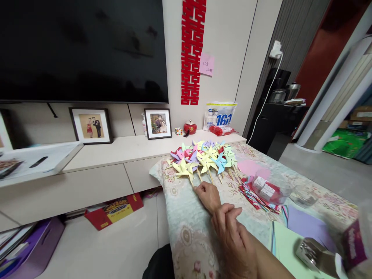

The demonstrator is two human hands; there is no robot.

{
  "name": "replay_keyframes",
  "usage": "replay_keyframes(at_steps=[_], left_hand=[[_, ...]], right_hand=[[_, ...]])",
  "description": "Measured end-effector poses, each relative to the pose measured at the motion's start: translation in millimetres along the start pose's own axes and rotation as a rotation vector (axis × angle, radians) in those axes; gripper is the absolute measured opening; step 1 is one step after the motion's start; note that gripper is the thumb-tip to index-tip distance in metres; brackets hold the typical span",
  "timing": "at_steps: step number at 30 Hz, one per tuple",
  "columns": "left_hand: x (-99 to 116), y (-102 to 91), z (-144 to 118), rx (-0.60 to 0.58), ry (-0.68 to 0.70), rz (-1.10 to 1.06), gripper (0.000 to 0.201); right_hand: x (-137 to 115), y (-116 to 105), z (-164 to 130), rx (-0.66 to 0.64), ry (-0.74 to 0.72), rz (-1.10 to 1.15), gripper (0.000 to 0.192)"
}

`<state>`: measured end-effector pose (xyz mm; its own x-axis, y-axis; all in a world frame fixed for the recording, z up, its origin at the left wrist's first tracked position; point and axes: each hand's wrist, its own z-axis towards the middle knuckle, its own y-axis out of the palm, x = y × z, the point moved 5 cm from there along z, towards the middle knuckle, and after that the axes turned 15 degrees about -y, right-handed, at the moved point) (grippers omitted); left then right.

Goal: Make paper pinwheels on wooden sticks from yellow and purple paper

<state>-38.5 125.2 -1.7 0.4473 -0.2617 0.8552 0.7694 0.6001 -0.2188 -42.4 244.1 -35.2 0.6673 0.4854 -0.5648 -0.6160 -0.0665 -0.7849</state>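
Nearest the camera, the right hand (232, 236) lies over the floral cloth (186, 232) covering the bench, fingers loosely curled and holding nothing that can be seen. Just beyond it, the left hand (207, 195) reaches forward, its fingertips closed on or touching the wooden stick of the yellow pinwheel (185, 169); which one cannot be told. That pinwheel lies at the near left edge of a pile of paper pinwheels (207, 155) spread across the cloth. To the right sit striped paper strips (255, 197), a clear bowl (273, 190) holding small white boxes, and purple paper (305, 224). Farther back stand a framed photo (158, 123), a red pot (190, 127) and the television (84, 50).
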Motion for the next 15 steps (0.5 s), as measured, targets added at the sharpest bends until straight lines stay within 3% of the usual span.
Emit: replay_keyframes(at_steps=[4,8,15], left_hand=[[8.7,-0.8,-25.0,0.092,-0.049,-0.058,0.028],[9.8,2.1,-24.5,0.153,-0.088,-0.118,0.033],[3.7,16.1,-21.7,0.026,-0.096,-0.104,0.030]], right_hand=[[10.3,-39.4,-1.1,0.154,0.033,0.127,0.030],[13.3,-85.1,-21.8,0.268,0.048,0.183,0.029],[7.9,-156.3,-92.9,0.300,0.012,0.110,0.022]])
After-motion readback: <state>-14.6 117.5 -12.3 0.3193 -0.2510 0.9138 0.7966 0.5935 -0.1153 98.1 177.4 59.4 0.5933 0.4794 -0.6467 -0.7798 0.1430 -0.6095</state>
